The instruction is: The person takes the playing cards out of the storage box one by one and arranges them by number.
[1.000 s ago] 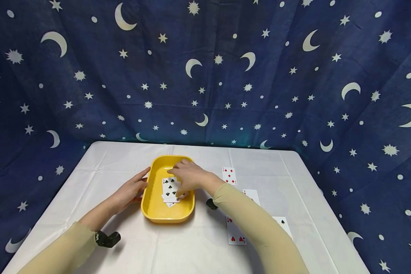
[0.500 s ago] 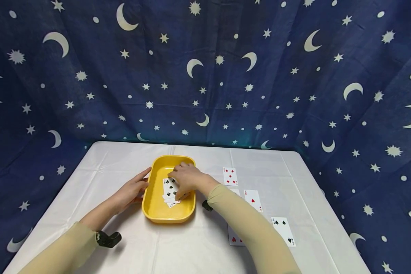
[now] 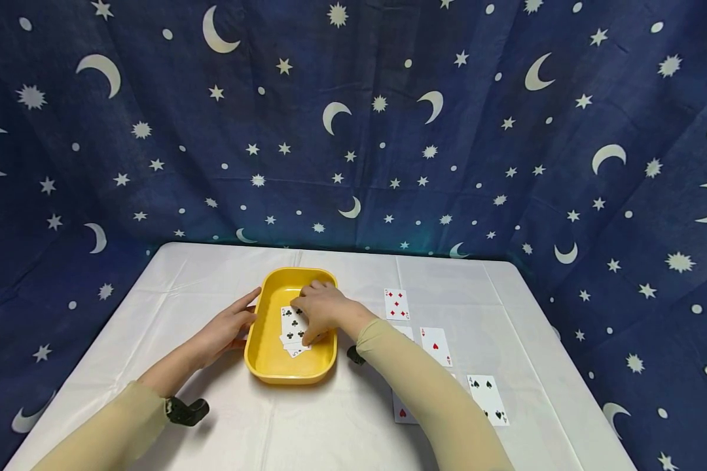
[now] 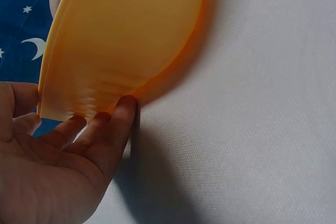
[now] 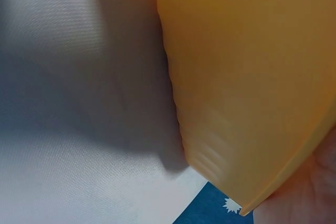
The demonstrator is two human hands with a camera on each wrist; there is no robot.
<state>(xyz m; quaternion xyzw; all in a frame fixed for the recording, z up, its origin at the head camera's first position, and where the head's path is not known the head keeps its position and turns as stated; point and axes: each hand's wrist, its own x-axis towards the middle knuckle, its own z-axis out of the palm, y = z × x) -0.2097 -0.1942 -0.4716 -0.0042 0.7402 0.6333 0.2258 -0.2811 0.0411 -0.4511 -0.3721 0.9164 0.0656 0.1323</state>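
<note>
A yellow tray [image 3: 289, 379] stands on the white-covered table with several playing cards inside. The five of clubs [image 3: 288, 322] lies face up on top, overlapping another card [image 3: 297, 352] whose corner shows a 5. Reaching over the right rim, my right hand [image 3: 326, 307] has its fingers and thumb curled down around a card at the pile's right side, mostly hidden under the palm. In the right wrist view the tray wall [image 5: 252, 87] hides the fingertips. My left hand [image 3: 226, 330] rests against the tray's left side, fingertips on the outer wall, thumb beside the rim.
Right of the tray lie the five of diamonds [image 3: 397, 305], ace of hearts [image 3: 436, 347] and four of spades [image 3: 488, 400]. A heart card [image 3: 404, 413] and another card [image 3: 405, 331] are partly covered by my right sleeve [image 3: 430, 386]. A starry blue curtain [image 3: 353, 131] hangs behind the table.
My right thumb and fingers have drawn slightly closer together over the cards. The right forearm has shifted a little left, uncovering more of the ace of hearts and the four of spades.
</note>
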